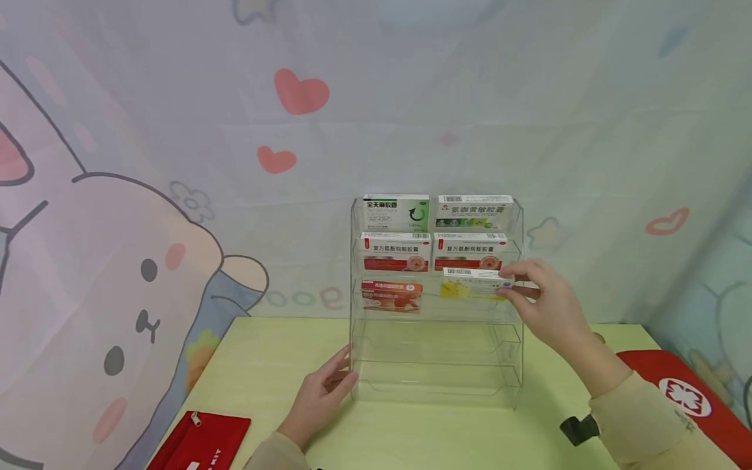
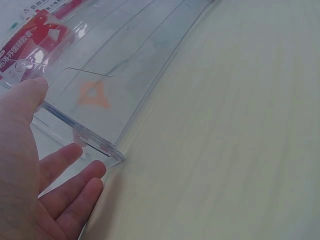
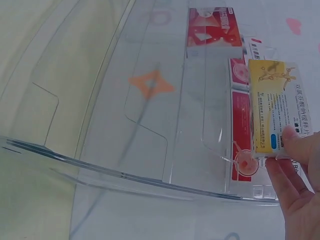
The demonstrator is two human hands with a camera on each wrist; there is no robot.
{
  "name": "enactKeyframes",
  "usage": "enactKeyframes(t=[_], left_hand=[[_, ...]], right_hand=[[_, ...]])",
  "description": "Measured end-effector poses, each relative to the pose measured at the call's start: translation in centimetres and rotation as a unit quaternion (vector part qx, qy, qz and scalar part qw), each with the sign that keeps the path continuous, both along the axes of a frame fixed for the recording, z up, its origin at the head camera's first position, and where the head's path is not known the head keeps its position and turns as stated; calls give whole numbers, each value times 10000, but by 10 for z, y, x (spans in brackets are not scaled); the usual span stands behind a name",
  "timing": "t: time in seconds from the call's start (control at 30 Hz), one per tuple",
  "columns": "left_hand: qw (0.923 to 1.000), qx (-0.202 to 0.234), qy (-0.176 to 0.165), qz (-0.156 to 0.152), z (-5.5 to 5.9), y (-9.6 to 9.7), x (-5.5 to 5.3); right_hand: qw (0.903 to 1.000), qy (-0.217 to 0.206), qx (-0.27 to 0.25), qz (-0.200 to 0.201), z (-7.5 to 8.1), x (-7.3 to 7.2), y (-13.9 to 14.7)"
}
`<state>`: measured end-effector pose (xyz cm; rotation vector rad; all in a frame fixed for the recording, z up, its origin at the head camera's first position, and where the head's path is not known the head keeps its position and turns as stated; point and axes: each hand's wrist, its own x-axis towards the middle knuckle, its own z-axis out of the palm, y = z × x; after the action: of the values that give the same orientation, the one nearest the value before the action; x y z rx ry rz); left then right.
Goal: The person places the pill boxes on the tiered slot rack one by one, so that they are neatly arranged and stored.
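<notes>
A clear tiered display rack (image 1: pixel 435 373) stands on the table with medicine boxes in its upper tiers. My right hand (image 1: pixel 543 300) pinches the end of a yellow and white medicine box (image 3: pixel 272 107) between thumb and fingers, at the right of the third tier. Left of it in that tier sits an orange-red medicine box (image 1: pixel 391 297). My left hand (image 1: pixel 320 398) holds the rack's lower left side, thumb at the front edge and the other fingers beside the panel. In the left wrist view, the fingers (image 2: pixel 75 212) are only slightly bent.
Two red and white boxes (image 1: pixel 396 253) fill the second tier. A green and white box (image 1: pixel 396 213) and another white box (image 1: pixel 474 213) stand in the top tier. A red pouch (image 1: pixel 205 440) lies front left, and a red bag (image 1: pixel 652 365) with a white emblem lies right.
</notes>
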<state>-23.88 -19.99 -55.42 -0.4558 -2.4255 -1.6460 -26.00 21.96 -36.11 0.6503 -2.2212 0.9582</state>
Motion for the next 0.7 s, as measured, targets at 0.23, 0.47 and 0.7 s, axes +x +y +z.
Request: enactKeyframes(t=[0.23, 0.47, 0.7], left_hand=[[10000, -9, -16, 10, 2, 1, 1], [10000, -18, -78, 38, 3, 1, 1], [10000, -32, -56, -8, 2, 0, 2]], right_hand=[[9983, -408, 374, -190, 5, -13, 0], [9946, -813, 612, -181, 5, -20, -4], [9902, -967, 974, -244, 2, -23, -7]])
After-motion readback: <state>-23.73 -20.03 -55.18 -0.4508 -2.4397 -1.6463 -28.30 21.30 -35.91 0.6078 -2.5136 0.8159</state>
